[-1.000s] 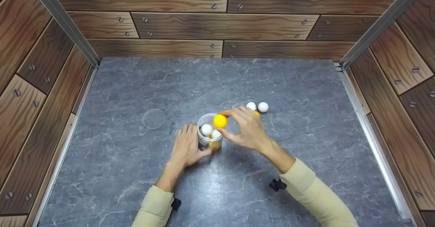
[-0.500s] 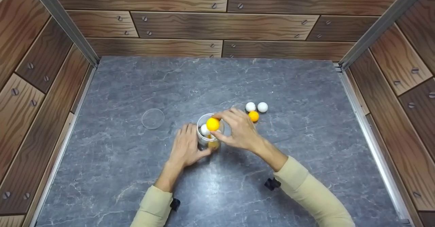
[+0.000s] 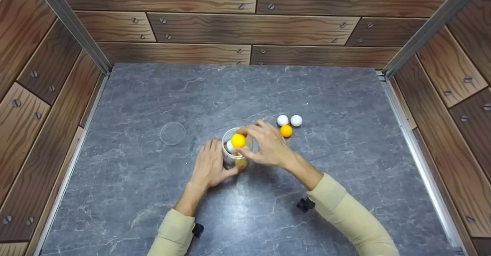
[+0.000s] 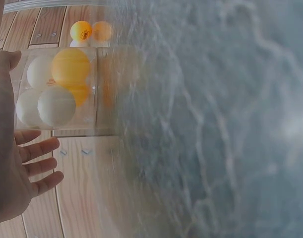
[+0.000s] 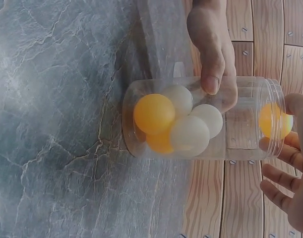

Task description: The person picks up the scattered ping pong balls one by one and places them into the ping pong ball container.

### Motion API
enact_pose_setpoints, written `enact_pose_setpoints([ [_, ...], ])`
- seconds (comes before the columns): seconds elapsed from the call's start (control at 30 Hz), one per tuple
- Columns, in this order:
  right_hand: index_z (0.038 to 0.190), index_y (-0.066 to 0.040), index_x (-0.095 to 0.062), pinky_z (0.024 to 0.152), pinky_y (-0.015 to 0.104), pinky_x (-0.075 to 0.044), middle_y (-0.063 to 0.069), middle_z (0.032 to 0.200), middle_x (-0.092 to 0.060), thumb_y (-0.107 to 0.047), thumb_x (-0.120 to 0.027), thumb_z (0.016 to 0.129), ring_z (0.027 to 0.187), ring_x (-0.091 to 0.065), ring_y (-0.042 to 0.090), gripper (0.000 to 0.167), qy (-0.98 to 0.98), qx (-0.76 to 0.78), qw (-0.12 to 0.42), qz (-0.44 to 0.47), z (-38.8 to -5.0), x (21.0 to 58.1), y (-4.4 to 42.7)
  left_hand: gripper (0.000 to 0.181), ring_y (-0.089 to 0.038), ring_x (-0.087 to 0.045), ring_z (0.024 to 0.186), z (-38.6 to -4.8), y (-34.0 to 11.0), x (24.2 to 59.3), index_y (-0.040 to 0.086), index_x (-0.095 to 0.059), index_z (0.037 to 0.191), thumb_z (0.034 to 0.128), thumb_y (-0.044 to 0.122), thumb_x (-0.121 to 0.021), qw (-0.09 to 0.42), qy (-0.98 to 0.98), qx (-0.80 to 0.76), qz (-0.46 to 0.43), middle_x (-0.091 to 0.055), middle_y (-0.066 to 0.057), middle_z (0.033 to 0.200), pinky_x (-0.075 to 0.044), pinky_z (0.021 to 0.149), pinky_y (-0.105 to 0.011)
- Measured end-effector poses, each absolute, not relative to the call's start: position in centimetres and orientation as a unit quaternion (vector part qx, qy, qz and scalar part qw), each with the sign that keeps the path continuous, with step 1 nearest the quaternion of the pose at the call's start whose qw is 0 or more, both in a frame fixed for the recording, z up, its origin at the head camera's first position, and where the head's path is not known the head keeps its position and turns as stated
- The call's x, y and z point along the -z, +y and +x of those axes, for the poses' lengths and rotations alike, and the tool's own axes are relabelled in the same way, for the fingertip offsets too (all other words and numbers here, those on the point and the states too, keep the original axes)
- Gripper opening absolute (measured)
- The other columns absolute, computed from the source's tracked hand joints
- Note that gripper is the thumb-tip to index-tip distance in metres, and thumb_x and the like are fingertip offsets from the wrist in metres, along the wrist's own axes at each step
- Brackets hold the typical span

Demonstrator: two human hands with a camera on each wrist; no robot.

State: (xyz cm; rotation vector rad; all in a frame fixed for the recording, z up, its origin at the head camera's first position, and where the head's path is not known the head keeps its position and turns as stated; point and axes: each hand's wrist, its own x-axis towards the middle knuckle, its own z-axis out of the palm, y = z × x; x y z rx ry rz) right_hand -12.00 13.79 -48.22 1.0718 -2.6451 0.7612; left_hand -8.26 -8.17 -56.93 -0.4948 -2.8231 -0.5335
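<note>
My left hand (image 3: pixel 210 166) holds a clear plastic jar (image 5: pixel 243 144) upright on the table, thumb at its near side and fingers along its left. White ping-pong balls (image 5: pixel 190 135) and orange ping-pong balls (image 5: pixel 154 114) are piled at the jar's bottom, as the right wrist view shows through the wall. Thumb and fingers of my right hand (image 3: pixel 270 146) pinch another orange ping-pong ball (image 3: pixel 238 140) at the jar's mouth. From the right wrist, that ball appears partly within the threaded rim. Part of the rim is covered by my right hand in the head view.
Right of the jar, two white balls (image 3: pixel 296 120) and one orange ball (image 3: pixel 286 131) lie grouped on the grey marbled table (image 3: pixel 345 152). A clear round lid (image 3: pixel 172 133) lies flat to the left. Wood-patterned walls (image 3: pixel 215 28) enclose the back and sides.
My right hand has moved left with the orange ball, from the jar's right rim to over its mouth. The loose orange ball has come into full view. My left hand has stayed put.
</note>
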Motion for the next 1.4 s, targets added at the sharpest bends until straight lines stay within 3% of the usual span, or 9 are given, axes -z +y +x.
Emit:
enact_pose_setpoints([
  [0.33, 0.129, -0.018, -0.071, 0.084, 0.038, -0.052, 0.001, 0.11, -0.076, -0.047, -0.074, 0.093, 0.098, -0.063, 0.022, 0.046, -0.891, -0.253, 0.076, 0.369, -12.1, 47.9, 13.8, 0.089, -0.032, -0.059, 0.107, -8.3, -8.2, 57.1, 0.001, -0.056, 0.125, 0.0735, 0.072, -0.072, 0.121, -0.963, 0.165, -0.173, -0.063, -0.015, 0.115, -0.051, 0.088, -0.046],
  [0.73, 0.128, -0.013, -0.071, 0.093, 0.039, -0.055, 0.004, 0.117, -0.077, -0.042, -0.076, 0.093, 0.105, -0.067, 0.023, 0.046, -0.862, -0.264, 0.135, 0.412, -12.2, 48.4, 14.3, 0.087, -0.031, -0.058, 0.106, -8.2, -8.2, 57.1, 0.001, -0.055, 0.126, 0.0763, 0.071, -0.07, 0.108, -0.964, 0.173, -0.172, -0.063, -0.015, 0.116, -0.052, 0.089, -0.045],
  [1.13, 0.142, -0.014, -0.063, 0.103, 0.041, -0.055, 0.005, 0.131, -0.07, -0.053, -0.073, 0.092, 0.118, -0.065, 0.023, 0.064, -0.871, -0.247, 0.12, 0.408, -12.2, 48.0, 15.9, 0.089, -0.032, -0.059, 0.108, -8.2, -8.3, 57.1, 0.001, -0.054, 0.127, 0.0779, 0.075, -0.067, 0.116, -0.962, 0.172, -0.178, -0.063, -0.015, 0.116, -0.05, 0.089, -0.045],
  [1.4, 0.145, -0.015, -0.06, 0.105, 0.043, -0.054, 0.005, 0.133, -0.069, -0.062, -0.072, 0.089, 0.121, -0.066, 0.024, 0.074, -0.87, -0.232, 0.144, 0.411, -12.7, 48.3, 17.5, 0.091, -0.032, -0.059, 0.108, -8.2, -8.4, 57.1, 0.0, -0.054, 0.127, 0.0798, 0.077, -0.065, 0.124, -0.961, 0.169, -0.182, -0.063, -0.015, 0.116, -0.051, 0.09, -0.045],
])
